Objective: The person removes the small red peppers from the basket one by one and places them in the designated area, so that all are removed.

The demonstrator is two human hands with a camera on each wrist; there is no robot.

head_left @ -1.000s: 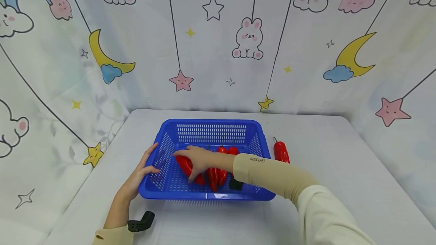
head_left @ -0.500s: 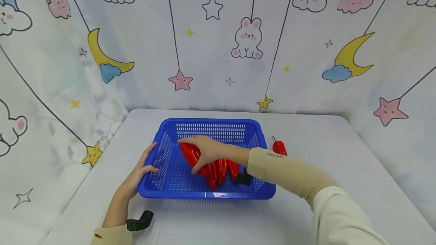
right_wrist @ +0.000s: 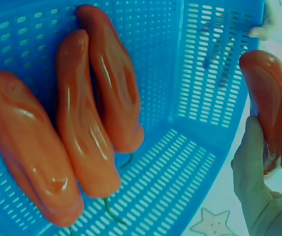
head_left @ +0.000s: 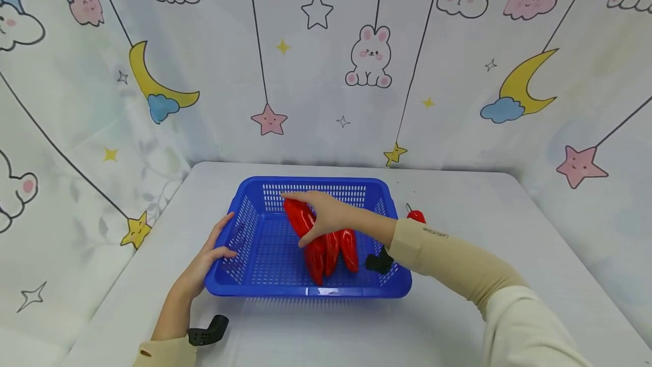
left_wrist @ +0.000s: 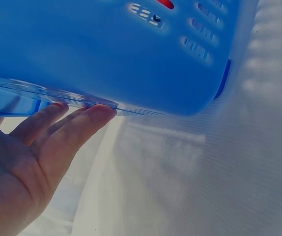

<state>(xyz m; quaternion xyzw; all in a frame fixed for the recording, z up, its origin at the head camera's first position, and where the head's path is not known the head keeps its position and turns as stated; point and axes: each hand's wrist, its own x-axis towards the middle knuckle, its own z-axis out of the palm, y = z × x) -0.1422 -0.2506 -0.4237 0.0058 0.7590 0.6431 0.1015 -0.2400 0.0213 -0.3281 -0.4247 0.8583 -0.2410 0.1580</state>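
Observation:
A blue plastic basket (head_left: 254,293) with slotted walls sits on the white table. My left hand (head_left: 201,268) grips its left rim, the thumb over the rim; in the left wrist view, fingers touch the outer wall. My right hand (head_left: 326,214) pinches a long red chili pepper (head_left: 297,217) between thumb and fingers, above the basket. In the right wrist view this held pepper (right_wrist: 268,88) shows in front of the rim, apart from the others. Three more red peppers (right_wrist: 87,113) lie side by side in the basket, with thin green stems.
Another red pepper (head_left: 416,216) lies on the table right of the basket, partly hidden by the right sleeve (head_left: 448,254). Black wrist devices (head_left: 209,332) sit at both wrists. Behind the table (head_left: 474,203) hangs a cloth printed with cartoons.
My right hand has lifted the pepper from the left part of the basket and moved it up and to the right. The left hand stays on the rim.

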